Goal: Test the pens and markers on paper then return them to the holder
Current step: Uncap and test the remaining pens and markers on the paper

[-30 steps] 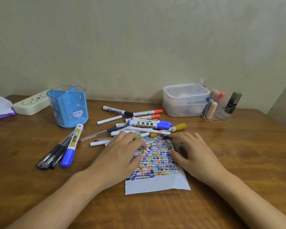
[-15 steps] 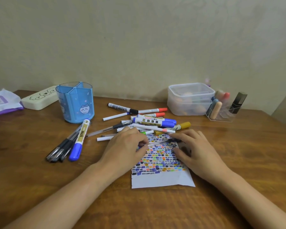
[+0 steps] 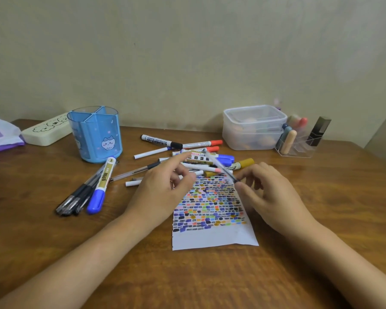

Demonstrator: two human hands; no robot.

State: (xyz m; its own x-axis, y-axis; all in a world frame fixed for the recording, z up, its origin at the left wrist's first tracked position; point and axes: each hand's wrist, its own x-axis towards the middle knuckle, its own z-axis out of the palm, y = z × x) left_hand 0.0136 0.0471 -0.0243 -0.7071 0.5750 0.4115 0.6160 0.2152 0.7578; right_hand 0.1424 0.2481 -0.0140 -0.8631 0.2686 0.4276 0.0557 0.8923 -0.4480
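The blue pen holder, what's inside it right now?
The blue pen holder shows dividers and no pens rising above its rim. Its translucent walls blur the compartment bottoms, so those stay unseen.

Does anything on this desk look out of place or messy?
Yes: the blue plastic pen holder looks empty, while pens and markers lie jumbled on the wooden table. The white test paper has a ragged left edge.

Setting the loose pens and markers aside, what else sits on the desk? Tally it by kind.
Blue pen holder: 1
Test paper: 1
Cream pencil case: 1
Lidded plastic box: 1 (possibly two stacked; cannot tell)
Clear organiser: 1
Purple-and-white packet: 1
Total: 6
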